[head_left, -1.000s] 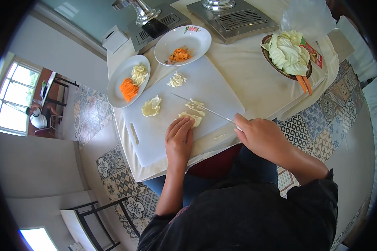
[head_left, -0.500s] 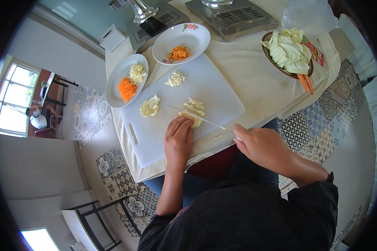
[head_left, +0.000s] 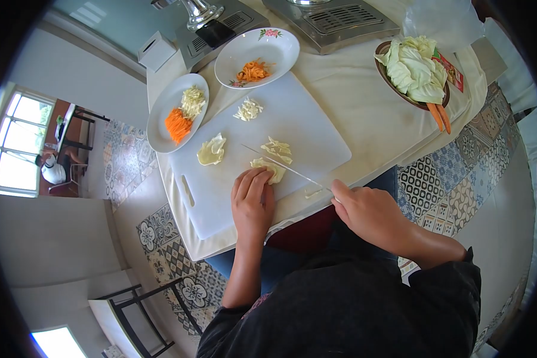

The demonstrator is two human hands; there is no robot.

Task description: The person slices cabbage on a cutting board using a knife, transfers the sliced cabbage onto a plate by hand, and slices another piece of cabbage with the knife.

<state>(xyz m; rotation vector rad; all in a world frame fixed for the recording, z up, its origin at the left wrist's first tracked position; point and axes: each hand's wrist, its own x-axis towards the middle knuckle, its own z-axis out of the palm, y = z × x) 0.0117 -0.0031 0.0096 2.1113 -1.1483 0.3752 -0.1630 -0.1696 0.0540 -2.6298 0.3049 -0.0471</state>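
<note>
Fisheye view, bowed at the edges and black at the corners. A window (head_left: 19,142) at left glares white; soft, even light covers the tabletop (head_left: 355,89), with faint shadows.

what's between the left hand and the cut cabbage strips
In the head view, the knife blade and the exposed part of the cabbage piece lie between the left hand and the cut cabbage strips.
</note>
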